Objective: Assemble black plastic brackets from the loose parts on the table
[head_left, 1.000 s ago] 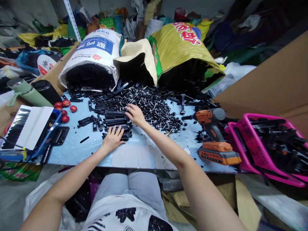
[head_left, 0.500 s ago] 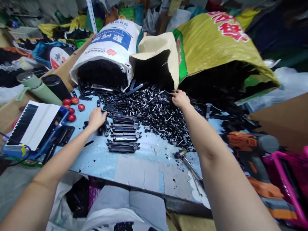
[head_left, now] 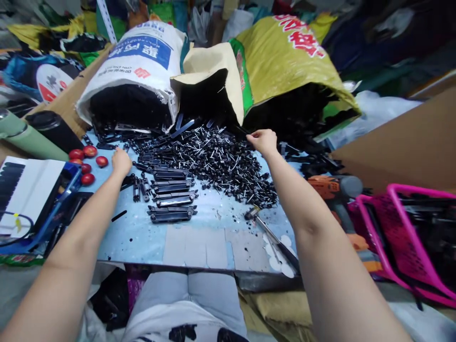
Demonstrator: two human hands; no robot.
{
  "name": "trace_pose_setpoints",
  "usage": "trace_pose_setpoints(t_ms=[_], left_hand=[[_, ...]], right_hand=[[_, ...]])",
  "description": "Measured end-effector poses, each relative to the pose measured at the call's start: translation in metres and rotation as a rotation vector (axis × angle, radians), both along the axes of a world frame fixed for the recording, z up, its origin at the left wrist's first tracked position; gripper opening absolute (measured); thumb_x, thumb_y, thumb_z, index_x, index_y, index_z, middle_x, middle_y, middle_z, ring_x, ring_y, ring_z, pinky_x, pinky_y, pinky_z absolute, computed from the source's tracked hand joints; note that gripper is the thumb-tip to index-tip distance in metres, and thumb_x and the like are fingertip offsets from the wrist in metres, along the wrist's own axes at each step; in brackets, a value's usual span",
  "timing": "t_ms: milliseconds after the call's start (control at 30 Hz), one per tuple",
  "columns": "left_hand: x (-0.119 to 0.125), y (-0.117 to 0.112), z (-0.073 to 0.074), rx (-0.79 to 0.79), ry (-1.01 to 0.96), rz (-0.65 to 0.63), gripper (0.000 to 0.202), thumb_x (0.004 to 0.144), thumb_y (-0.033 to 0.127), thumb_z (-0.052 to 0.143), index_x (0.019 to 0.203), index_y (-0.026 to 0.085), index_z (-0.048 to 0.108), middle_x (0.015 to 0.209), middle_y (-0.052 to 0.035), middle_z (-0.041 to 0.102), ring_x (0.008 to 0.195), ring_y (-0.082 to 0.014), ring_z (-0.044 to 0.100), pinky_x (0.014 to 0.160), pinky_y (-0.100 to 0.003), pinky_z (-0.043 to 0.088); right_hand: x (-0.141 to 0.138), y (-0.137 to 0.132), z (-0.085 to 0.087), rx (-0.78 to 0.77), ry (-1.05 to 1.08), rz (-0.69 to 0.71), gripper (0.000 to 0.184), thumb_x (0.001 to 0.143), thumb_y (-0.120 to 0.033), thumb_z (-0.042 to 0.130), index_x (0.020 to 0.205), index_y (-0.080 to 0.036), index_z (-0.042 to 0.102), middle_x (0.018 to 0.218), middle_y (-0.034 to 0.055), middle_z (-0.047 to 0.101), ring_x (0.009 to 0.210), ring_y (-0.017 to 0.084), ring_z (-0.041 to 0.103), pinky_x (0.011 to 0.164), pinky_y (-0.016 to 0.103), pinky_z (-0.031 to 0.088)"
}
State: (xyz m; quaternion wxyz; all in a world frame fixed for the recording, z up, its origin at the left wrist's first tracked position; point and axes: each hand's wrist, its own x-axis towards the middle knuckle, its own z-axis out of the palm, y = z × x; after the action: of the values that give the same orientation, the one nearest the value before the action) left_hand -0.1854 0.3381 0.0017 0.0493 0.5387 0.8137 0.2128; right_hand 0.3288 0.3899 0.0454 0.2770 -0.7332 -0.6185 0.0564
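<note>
My left hand [head_left: 121, 162] is closed over the left end of the loose black parts, beside the red fruits [head_left: 101, 161]; what its fingers hold is hidden. At the mouth of the yellow sack [head_left: 285, 61], my right hand [head_left: 265, 141] pinches the end of a thin black strip [head_left: 243, 129]. Between the hands spreads a heap of black pieces with silvery pins [head_left: 224, 159]. Several long black assemblies [head_left: 173, 213] lie in a column nearer me, with small black pieces [head_left: 144, 189] to their left.
A white sack [head_left: 142, 52] and a cream bag [head_left: 204, 59] open toward me. A hammer [head_left: 272, 232] lies at the front right, with a cordless drill [head_left: 327, 187] and pink basket [head_left: 402, 223] beyond. A blue tray [head_left: 73, 183] and bottles [head_left: 39, 140] stand left.
The view has swung right. My left hand has moved left, away from the column of assemblies toward the fruits. My right hand stays by the yellow sack, with a thin black strip now showing at its fingertips.
</note>
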Motion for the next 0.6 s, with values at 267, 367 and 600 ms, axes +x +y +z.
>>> trace_pose_setpoints(t_ms=[267, 367, 600], left_hand=[[0.058, -0.142, 0.032, 0.149, -0.051, -0.603, 0.029, 0.084, 0.024, 0.051, 0.110, 0.011, 0.050, 0.103, -0.0119, 0.057, 0.101, -0.0257, 0.056, 0.091, -0.042, 0.045], [0.093, -0.214, 0.027, 0.028, -0.118, -0.888, 0.028, 0.087, 0.020, 0.044, 0.114, 0.014, 0.048, 0.101, -0.0086, 0.059, 0.090, -0.0204, 0.059, 0.082, -0.035, 0.049], [0.134, -0.290, -0.012, -0.094, 0.305, -0.962, 0.038, 0.086, 0.005, 0.039, 0.122, 0.010, 0.050, 0.108, -0.0159, 0.060, 0.098, -0.0258, 0.058, 0.082, -0.039, 0.047]], right_hand=[[-0.034, -0.164, 0.003, -0.365, 1.293, 0.390, 0.049, 0.066, -0.034, 0.072, 0.110, -0.021, 0.055, 0.089, 0.0026, 0.067, 0.076, 0.016, 0.067, 0.074, 0.034, 0.056], [-0.069, -0.235, -0.017, -0.586, 1.393, 0.533, 0.046, 0.060, -0.027, 0.076, 0.102, -0.019, 0.059, 0.092, 0.0045, 0.067, 0.082, 0.019, 0.067, 0.080, 0.038, 0.054], [-0.117, -0.318, -0.068, -0.494, 1.391, 0.373, 0.051, 0.056, -0.027, 0.081, 0.100, -0.020, 0.058, 0.092, 0.0019, 0.066, 0.086, 0.018, 0.064, 0.085, 0.038, 0.050]])
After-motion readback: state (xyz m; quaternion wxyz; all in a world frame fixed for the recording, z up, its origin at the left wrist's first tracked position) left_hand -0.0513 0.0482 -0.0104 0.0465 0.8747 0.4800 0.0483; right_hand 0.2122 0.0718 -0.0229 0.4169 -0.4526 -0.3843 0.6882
